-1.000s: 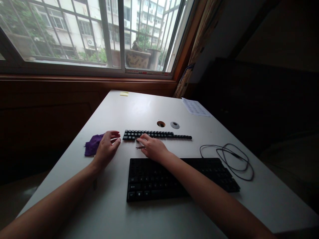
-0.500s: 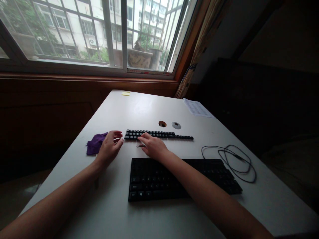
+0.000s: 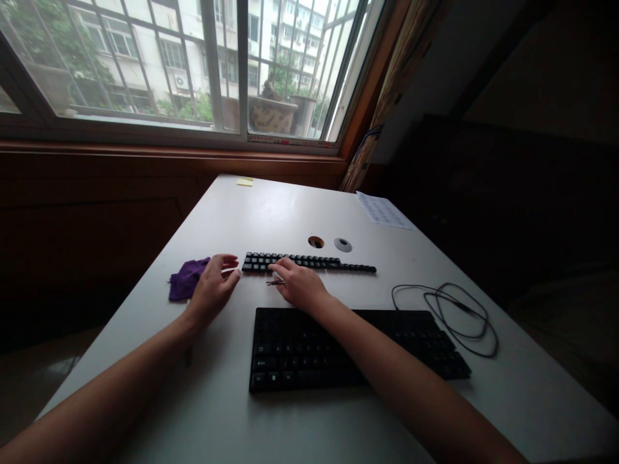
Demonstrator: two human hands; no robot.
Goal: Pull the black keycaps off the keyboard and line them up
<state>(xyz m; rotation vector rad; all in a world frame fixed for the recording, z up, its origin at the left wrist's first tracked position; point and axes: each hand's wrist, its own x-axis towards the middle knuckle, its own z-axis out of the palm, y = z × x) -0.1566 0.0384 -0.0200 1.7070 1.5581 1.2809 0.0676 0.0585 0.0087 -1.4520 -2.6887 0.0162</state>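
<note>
1. On a pale, smooth-topped desk (image 3: 285, 216) below a barred window, small black plastic keycaps (image 3: 314, 261) stood in close rows, with a thinner line running on to the right.
2. The person's right hand (image 3: 300, 283) reached to the near edge of these rows, thumb and forefinger drawn close together. A slender dark tool (image 3: 273, 282) jutted leftward from under its curled fingers, held in that grip. Whether the fingertips also pinched a keycap could not be told.
3. The left hand (image 3: 213, 283) rested just beyond the rows' left end, its grip loosely curved with a gap between thumb and fingers, and nothing visible in it. A crumpled purple cloth (image 3: 185, 282) lay beside it.
4. A black, full-width keyboard (image 3: 309, 361) lay nearer the person, under the right forearm; its upper part was too dark to read. A looped black cable (image 3: 465, 307) lay to its right.
5. The likeliest trouble was disorder: the tool's free tip could catch the front row and push keycaps out of line.
6. A rightward nudge from the left hand could shove the row ends askew, and a lowered forearm could press or shift the keyboard.
</note>
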